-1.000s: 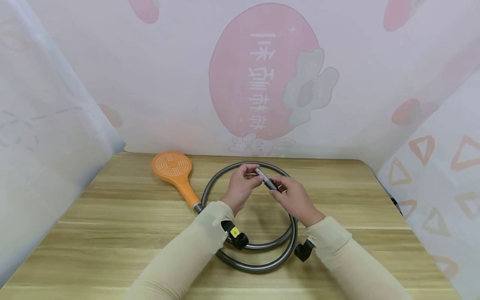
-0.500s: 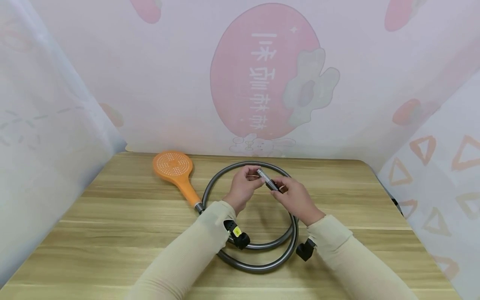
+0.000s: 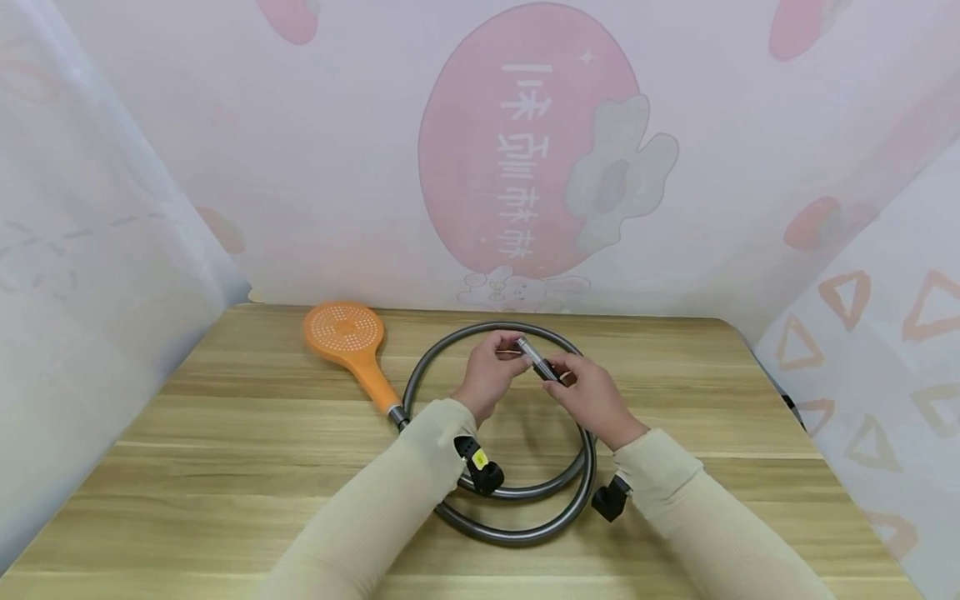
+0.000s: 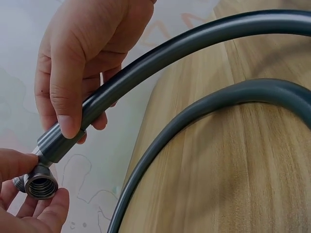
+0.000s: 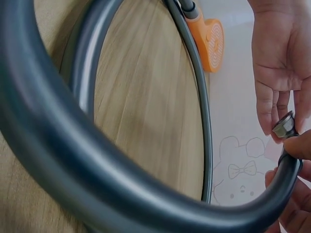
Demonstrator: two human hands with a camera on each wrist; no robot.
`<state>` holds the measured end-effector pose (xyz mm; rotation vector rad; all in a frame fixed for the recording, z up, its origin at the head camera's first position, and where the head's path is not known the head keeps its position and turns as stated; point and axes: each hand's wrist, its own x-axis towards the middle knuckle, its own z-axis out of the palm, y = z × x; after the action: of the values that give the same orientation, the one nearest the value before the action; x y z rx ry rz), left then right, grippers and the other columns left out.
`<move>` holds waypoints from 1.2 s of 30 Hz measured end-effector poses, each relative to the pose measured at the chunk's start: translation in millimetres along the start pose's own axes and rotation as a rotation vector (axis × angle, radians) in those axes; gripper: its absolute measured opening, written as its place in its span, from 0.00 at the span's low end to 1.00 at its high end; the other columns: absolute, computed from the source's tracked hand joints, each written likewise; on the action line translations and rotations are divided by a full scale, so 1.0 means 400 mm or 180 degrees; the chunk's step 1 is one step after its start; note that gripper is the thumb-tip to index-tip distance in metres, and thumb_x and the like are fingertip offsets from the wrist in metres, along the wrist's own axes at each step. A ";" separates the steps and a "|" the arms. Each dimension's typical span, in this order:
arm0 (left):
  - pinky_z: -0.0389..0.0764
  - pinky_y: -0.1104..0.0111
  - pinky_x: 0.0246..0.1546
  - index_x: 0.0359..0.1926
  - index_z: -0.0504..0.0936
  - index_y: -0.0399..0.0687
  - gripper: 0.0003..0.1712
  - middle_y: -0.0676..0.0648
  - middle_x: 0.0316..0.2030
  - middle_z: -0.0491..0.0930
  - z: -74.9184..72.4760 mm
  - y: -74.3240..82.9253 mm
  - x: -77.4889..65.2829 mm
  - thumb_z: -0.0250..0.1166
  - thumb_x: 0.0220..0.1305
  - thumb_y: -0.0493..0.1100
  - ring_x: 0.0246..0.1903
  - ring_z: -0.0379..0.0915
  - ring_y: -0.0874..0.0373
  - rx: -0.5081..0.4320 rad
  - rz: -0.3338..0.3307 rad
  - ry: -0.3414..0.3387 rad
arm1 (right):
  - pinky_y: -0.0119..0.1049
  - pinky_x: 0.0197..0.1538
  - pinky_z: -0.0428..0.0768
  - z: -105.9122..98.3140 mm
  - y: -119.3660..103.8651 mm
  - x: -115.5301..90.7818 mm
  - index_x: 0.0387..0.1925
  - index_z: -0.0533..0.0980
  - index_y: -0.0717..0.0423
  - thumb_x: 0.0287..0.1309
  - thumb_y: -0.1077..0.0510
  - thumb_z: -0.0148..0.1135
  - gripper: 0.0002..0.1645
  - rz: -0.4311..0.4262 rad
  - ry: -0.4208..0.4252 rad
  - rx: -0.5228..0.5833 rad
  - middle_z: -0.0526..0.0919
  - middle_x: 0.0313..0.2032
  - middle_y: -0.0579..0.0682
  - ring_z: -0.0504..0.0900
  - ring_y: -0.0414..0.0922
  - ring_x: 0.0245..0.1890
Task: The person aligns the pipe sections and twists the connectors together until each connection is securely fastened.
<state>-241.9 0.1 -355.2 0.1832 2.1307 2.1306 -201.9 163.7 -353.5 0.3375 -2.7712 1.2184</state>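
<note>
A dark grey shower hose (image 3: 517,537) lies looped on the table, one end raised between both hands. My right hand (image 3: 596,400) grips that end near its metal collar (image 4: 60,145), thumb on one side and fingers round the other. Against the collar sits a small metal fitting (image 4: 43,171) with a threaded round opening and a side branch. The fitting is pinched between thumb and fingertips of my left hand (image 3: 487,371). How far the fitting sits in the collar is hidden. At the hose's other end is an orange shower head (image 3: 345,329), its perforated face up.
The wooden table (image 3: 225,467) runs back to a pale printed curtain (image 3: 337,167), which also encloses the left and right sides. A small black camera (image 3: 486,479) is strapped to the left wrist, and another black camera (image 3: 611,498) to the right wrist.
My left hand and forearm have shifted slightly to the right, and the fitting has moved a little with them. The right hand stays nearly still, and the shower head has not moved.
</note>
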 end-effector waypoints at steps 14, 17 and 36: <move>0.80 0.63 0.47 0.54 0.76 0.37 0.20 0.39 0.48 0.77 0.008 -0.015 0.019 0.64 0.60 0.28 0.48 0.77 0.48 0.0087 -0.0191 -0.0027 | 0.39 0.38 0.80 0.003 0.014 -0.002 0.53 0.77 0.59 0.60 0.63 0.64 0.19 0.0111 -0.0013 0.0095 0.81 0.40 0.53 0.81 0.46 0.37; 0.80 0.63 0.47 0.53 0.76 0.36 0.19 0.39 0.48 0.78 0.011 -0.019 0.023 0.64 0.60 0.28 0.47 0.77 0.49 0.0087 -0.0195 -0.0023 | 0.39 0.38 0.80 0.003 0.016 -0.002 0.53 0.77 0.59 0.60 0.63 0.64 0.19 0.0121 -0.0017 0.0086 0.81 0.39 0.53 0.81 0.46 0.37; 0.80 0.65 0.43 0.50 0.77 0.34 0.18 0.39 0.44 0.78 0.042 -0.021 0.035 0.64 0.58 0.26 0.43 0.77 0.51 0.0222 -0.0141 0.0092 | 0.36 0.34 0.79 -0.005 0.029 0.008 0.52 0.78 0.59 0.59 0.62 0.64 0.18 0.0358 -0.0065 0.0029 0.82 0.38 0.53 0.82 0.46 0.36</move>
<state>-253.0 19.2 -363.6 0.1113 2.2055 2.0489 -207.8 172.2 -359.6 0.1981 -2.8378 1.2587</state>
